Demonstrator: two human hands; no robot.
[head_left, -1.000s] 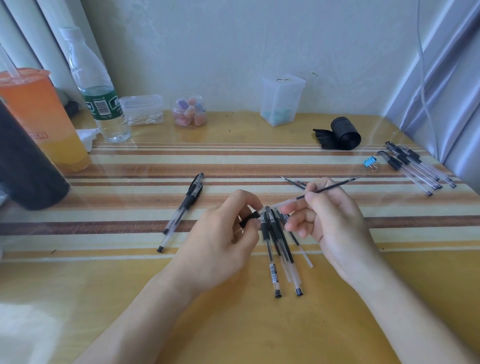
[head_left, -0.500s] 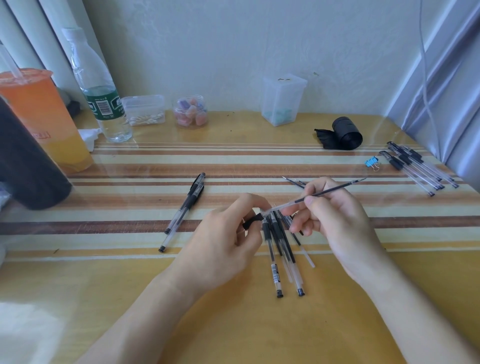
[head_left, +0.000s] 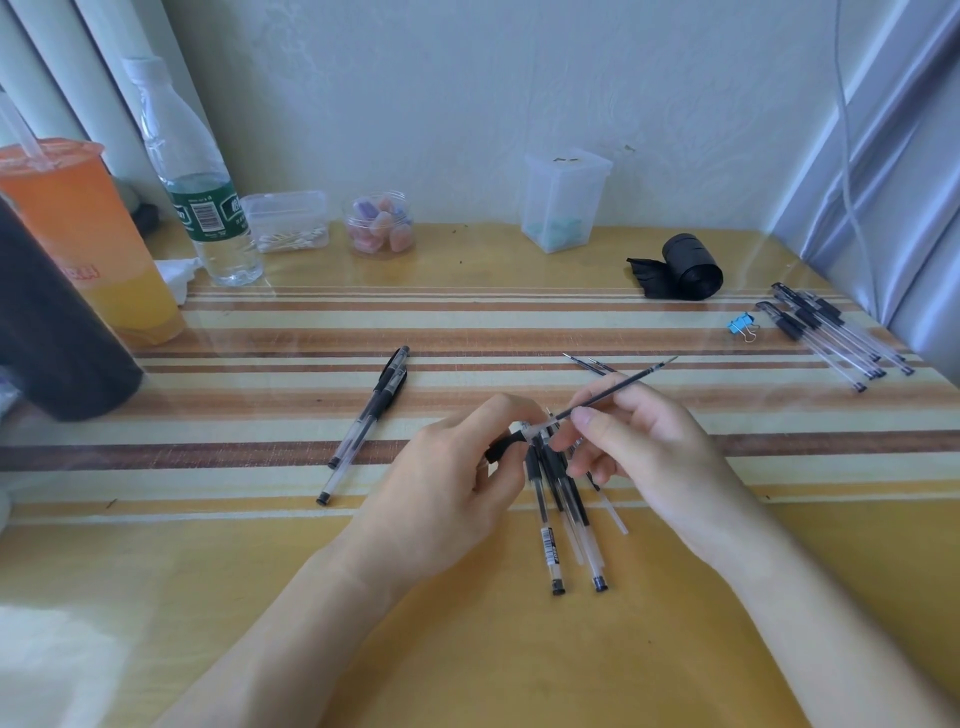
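Note:
My left hand (head_left: 447, 493) grips a clear pen barrel with a black grip (head_left: 506, 446) just above the table's middle. My right hand (head_left: 639, 447) pinches a thin black refill (head_left: 618, 387), whose pale rear end sits in the barrel's mouth and whose tip points up to the right. Under both hands lies a loose heap of pens and pen parts (head_left: 566, 514). Two capped pens (head_left: 371, 415) lie side by side to the left. A row of several assembled pens (head_left: 836, 338) lies at the far right.
Two spare refills (head_left: 589, 362) lie behind my right hand. A blue binder clip (head_left: 742, 326) and a black roll (head_left: 688, 267) sit at the right. An orange drink cup (head_left: 88, 234), a dark cylinder (head_left: 52, 332), a water bottle (head_left: 200, 187) and small clear containers (head_left: 563, 202) line the back and left.
The refill has slid a little further into the barrel, and my right hand has shifted slightly toward my left hand. Everything else on the table stays put.

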